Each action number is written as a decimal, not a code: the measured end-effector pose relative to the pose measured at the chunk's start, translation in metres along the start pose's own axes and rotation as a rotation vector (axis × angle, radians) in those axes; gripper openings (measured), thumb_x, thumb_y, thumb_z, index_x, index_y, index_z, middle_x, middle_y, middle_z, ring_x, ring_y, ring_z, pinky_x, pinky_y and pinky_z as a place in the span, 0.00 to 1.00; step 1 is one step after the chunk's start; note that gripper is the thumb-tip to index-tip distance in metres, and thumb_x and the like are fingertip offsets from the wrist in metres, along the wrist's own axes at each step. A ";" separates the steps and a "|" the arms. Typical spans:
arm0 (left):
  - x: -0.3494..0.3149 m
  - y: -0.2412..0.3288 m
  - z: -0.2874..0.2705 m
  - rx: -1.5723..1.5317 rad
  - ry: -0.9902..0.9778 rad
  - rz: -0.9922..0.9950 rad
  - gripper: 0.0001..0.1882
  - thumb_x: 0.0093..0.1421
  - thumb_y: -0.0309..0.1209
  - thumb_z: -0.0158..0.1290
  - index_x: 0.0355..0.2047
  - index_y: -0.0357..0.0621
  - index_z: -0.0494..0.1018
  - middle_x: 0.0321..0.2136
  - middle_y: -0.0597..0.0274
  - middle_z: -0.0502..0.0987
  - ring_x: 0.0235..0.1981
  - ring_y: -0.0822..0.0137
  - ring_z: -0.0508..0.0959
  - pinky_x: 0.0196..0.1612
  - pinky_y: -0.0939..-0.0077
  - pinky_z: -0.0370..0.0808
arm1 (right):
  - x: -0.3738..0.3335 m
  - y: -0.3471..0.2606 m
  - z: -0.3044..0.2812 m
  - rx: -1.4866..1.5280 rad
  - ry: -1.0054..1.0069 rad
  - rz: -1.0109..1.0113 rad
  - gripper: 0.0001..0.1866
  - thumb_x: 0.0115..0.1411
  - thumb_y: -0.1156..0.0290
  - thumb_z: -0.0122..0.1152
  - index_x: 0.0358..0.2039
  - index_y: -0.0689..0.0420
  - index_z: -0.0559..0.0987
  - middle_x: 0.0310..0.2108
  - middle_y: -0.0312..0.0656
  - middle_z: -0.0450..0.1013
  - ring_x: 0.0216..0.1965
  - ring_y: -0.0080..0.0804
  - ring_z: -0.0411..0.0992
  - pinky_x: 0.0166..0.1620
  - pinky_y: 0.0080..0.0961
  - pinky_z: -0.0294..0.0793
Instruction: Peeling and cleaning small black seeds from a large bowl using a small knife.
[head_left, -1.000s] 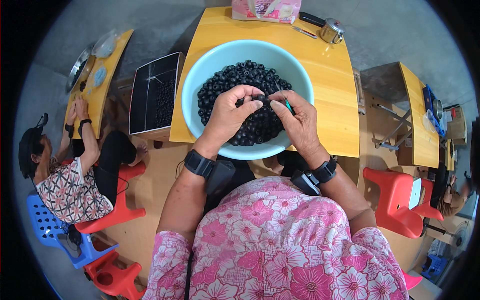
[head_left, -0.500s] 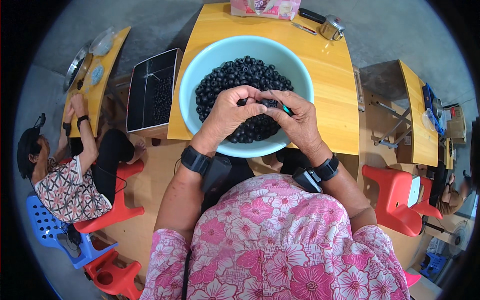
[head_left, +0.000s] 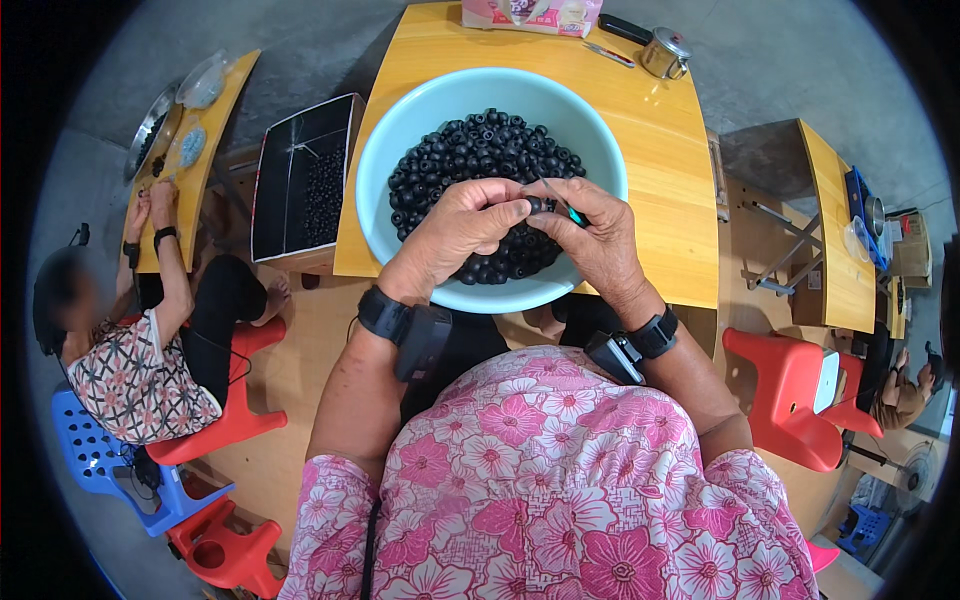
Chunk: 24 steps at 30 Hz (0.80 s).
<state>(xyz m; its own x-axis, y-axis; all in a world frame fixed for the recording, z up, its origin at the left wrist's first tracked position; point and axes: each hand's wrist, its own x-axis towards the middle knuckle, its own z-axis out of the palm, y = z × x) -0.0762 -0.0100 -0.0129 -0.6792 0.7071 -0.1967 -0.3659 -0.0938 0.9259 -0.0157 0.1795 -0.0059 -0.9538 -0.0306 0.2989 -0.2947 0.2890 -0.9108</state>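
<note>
From my remote seat, the head view puts me above a wide, light-blue, round plastic basin (head_left: 590,112) on a yellow wooden table (head_left: 672,190). A heap of black, rounded, holed beads (head_left: 485,150) fills its middle, and both hands work above the heap, hiding part of it from me. I see the left hand (head_left: 462,228) with thumb and forefinger pinched on a single black bead (head_left: 538,206) at the fingertips, over the basin. The right hand (head_left: 600,222) meets it there, its fingers closed around a slim tool with a green handle and thin metal tip (head_left: 574,214); those fingers cover much of the tool, so I cannot tell exactly where its tip touches.

Past the basin's far rim, I find a pink-and-white soft package (head_left: 530,16), a long black case (head_left: 624,29), a slim red-and-silver implement (head_left: 609,54) and a lidded metal cup (head_left: 666,54), all well apart from the hands. Close by the table's left edge stands a black-lined rectangular box (head_left: 283,175) partly filled with small dark pieces. Farther left, a seated co-worker (head_left: 145,385) has both hands at another table (head_left: 205,130). On my right sit a red plastic stool (head_left: 775,400) and a yellow table bearing a blue tray (head_left: 858,205).
</note>
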 end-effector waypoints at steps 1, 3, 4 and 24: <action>0.000 -0.001 -0.001 -0.025 -0.023 -0.018 0.17 0.65 0.38 0.55 0.46 0.38 0.74 0.24 0.80 0.64 0.20 0.87 0.58 0.21 0.90 0.54 | 0.000 0.000 0.001 -0.009 -0.001 0.002 0.14 0.53 0.78 0.66 0.42 0.59 0.82 0.36 0.42 0.78 0.37 0.30 0.75 0.44 0.23 0.73; 0.002 -0.002 -0.002 -0.051 -0.047 -0.037 0.17 0.66 0.38 0.53 0.47 0.37 0.73 0.23 0.80 0.63 0.20 0.87 0.57 0.22 0.90 0.54 | 0.001 0.002 0.001 -0.011 -0.001 -0.011 0.15 0.52 0.78 0.67 0.43 0.59 0.81 0.36 0.42 0.78 0.37 0.30 0.75 0.44 0.23 0.73; 0.002 -0.002 -0.003 -0.059 -0.052 -0.029 0.16 0.66 0.38 0.53 0.47 0.38 0.72 0.24 0.79 0.63 0.20 0.86 0.57 0.22 0.90 0.54 | 0.001 0.003 0.002 -0.012 0.000 -0.026 0.16 0.52 0.78 0.67 0.43 0.59 0.81 0.36 0.42 0.78 0.37 0.30 0.75 0.44 0.23 0.73; 0.000 0.002 0.002 -0.195 0.026 0.068 0.11 0.71 0.38 0.40 0.42 0.44 0.66 0.27 0.72 0.63 0.22 0.83 0.58 0.23 0.90 0.56 | 0.001 0.000 0.008 -0.336 0.003 -0.066 0.08 0.60 0.64 0.59 0.34 0.55 0.78 0.24 0.44 0.70 0.28 0.46 0.71 0.32 0.36 0.69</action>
<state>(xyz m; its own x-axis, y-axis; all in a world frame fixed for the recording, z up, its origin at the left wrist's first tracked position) -0.0753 -0.0090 -0.0097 -0.7217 0.6765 -0.1466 -0.4332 -0.2762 0.8580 -0.0170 0.1721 -0.0075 -0.9330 -0.0568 0.3553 -0.3194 0.5855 -0.7451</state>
